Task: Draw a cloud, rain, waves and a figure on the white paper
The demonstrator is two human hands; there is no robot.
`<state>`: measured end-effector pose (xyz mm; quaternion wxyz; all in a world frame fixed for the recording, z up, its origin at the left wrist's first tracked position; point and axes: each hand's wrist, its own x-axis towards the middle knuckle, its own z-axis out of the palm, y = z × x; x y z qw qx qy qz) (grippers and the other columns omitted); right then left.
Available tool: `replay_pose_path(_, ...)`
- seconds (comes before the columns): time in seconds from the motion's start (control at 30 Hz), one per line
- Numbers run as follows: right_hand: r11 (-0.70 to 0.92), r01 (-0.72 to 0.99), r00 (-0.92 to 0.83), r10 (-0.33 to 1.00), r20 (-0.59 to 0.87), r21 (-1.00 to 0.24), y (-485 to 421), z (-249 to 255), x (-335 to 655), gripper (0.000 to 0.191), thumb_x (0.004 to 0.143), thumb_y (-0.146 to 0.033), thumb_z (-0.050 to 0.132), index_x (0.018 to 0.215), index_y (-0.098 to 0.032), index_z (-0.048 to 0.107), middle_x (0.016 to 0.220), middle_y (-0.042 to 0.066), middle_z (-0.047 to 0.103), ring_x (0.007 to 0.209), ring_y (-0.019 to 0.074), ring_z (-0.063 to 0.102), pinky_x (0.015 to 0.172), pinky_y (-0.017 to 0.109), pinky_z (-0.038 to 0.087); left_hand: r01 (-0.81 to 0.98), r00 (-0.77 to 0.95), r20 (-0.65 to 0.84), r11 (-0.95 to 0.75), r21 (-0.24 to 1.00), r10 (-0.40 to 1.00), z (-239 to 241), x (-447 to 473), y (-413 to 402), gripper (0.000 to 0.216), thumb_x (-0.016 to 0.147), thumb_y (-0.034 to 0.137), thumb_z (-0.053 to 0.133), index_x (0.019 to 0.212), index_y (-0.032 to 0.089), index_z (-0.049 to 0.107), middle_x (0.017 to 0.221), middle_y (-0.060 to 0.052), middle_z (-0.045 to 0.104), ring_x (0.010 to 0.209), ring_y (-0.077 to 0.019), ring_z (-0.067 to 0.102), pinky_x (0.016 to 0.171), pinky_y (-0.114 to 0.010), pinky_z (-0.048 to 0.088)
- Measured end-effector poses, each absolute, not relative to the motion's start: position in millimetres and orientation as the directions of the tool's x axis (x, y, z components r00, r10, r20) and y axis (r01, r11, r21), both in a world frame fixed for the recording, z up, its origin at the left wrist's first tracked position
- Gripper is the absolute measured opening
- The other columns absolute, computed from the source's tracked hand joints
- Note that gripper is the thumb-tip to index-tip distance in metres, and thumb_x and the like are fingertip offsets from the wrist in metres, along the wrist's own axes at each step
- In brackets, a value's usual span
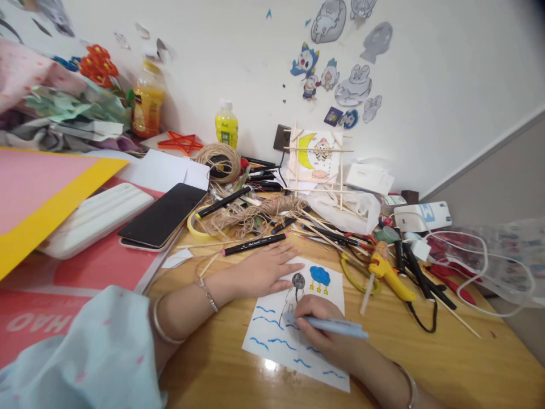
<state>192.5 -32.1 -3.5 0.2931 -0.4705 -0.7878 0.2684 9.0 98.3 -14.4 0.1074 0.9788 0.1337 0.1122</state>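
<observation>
On the wooden table lies a white sheet of paper (272, 359) with blue wavy lines, a blue cloud with hanging yellow stars and a dark round scribble drawn on it. My right hand (327, 332) is closed around a light blue pen (340, 327), its tip end over the middle of the drawing. Flat across the sheet's upper left edge rests my left hand (259, 270), fingers stretched out and holding nothing. Just beyond its fingers is a black marker (254, 244) with a pink end.
A yellow glue gun (389, 275) lies right of the paper. Twine (272, 211), markers, sticks and tape (198, 224) are heaped behind. To the left sit a black phone (164, 216) and a white case (100, 218). Two drink bottles (226, 126) stand by the wall.
</observation>
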Motion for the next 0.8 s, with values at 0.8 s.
replay_pose_path(0.8, 0.395, 0.595, -0.359, 0.91, 0.208, -0.7, -30.0, -3.7, 192.6, 0.018, 0.092, -0.027, 0.044, 0.081, -0.019, 0.057, 0.073, 0.006, 0.066, 0.066, 0.0177, 0.061, 0.061, 0.028, 0.047, 0.25, 0.944, 0.158, -0.942, 0.223, 0.288, -12.0, 10.6, 97.2, 0.048, 0.099, 0.042, 0.044, 0.139, 0.017, 0.047, 0.15, -0.015, 0.035, 0.14, -0.0309, 0.026, 0.114, -0.043, 0.019)
